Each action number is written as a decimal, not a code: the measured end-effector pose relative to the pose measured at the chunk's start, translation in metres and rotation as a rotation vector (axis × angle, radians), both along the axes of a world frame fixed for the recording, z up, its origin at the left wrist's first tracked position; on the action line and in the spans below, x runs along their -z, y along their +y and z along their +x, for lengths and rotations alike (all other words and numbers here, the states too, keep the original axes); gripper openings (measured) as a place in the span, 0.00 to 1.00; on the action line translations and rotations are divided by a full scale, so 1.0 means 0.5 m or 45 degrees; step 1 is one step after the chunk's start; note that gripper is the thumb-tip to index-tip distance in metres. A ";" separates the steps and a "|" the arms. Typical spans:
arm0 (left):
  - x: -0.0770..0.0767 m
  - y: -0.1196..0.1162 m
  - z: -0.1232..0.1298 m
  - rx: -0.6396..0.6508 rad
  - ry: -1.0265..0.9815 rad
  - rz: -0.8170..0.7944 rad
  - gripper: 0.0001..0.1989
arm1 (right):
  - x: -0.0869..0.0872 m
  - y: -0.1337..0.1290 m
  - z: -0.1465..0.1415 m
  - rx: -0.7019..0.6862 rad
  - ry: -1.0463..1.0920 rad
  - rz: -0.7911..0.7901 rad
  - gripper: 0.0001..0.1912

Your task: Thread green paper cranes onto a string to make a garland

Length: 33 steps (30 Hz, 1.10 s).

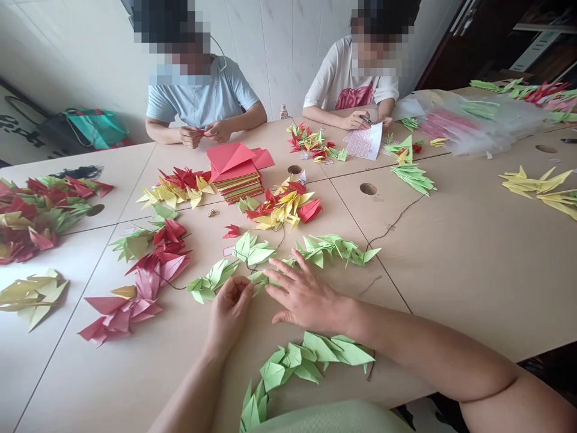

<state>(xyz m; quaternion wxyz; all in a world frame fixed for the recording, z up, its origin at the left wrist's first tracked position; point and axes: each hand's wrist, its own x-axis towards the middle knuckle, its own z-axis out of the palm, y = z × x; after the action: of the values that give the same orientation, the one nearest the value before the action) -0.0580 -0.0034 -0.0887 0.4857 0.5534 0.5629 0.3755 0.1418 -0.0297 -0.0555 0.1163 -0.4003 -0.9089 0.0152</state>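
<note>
At the far left of the counter (451, 288) lay a heap of red, green and yellow paper cranes (33, 219), with a pale yellow bunch (31, 297) just below it. Moving right, a strand of pink and red cranes (128, 310) ran up toward a stack of red origami paper (237, 171), and beyond that stack a person in a pale blue shirt (193, 99) worked at something small with both hands. In the middle, right in front of me, lay a strand of green paper cranes (327, 249). My left hand (228, 316) sat at it with its fingers (237, 288) curled and pressed together, though I could not tell whether they pinched a crane or the cord. My right hand (306, 297) lay just beside it, its fingers (283, 282) spread over the green paper. A second green strand (302, 361) lay nearer my body. Further right, a dark cord (396, 219) trailed over the counter, and yellow cranes (536, 186) lay by the right edge. The step in hand looked like laying out the green strand, and the next move called for a firm hold on its cranes and cord.
</note>
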 end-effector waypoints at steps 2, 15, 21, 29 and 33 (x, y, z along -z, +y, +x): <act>-0.002 0.000 0.001 0.007 -0.007 -0.002 0.10 | -0.007 -0.002 0.015 0.017 0.027 0.011 0.26; -0.014 -0.012 -0.010 -0.056 0.000 -0.081 0.13 | 0.032 -0.080 0.276 0.820 0.297 0.226 0.24; -0.039 -0.010 -0.033 -0.088 -0.018 -0.031 0.12 | 0.072 -0.086 0.271 0.893 0.358 0.137 0.22; -0.048 -0.035 -0.061 -0.105 0.043 -0.062 0.12 | 0.098 -0.062 0.249 0.835 0.521 0.042 0.07; -0.041 -0.036 -0.093 -0.220 0.071 -0.044 0.12 | 0.107 -0.062 0.259 0.883 0.620 0.061 0.06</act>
<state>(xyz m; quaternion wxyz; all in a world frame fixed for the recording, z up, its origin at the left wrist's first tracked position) -0.1043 -0.0214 -0.0683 0.4451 0.5044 0.6283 0.3908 0.2712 -0.0605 -0.1091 0.3350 -0.6643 -0.6664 0.0481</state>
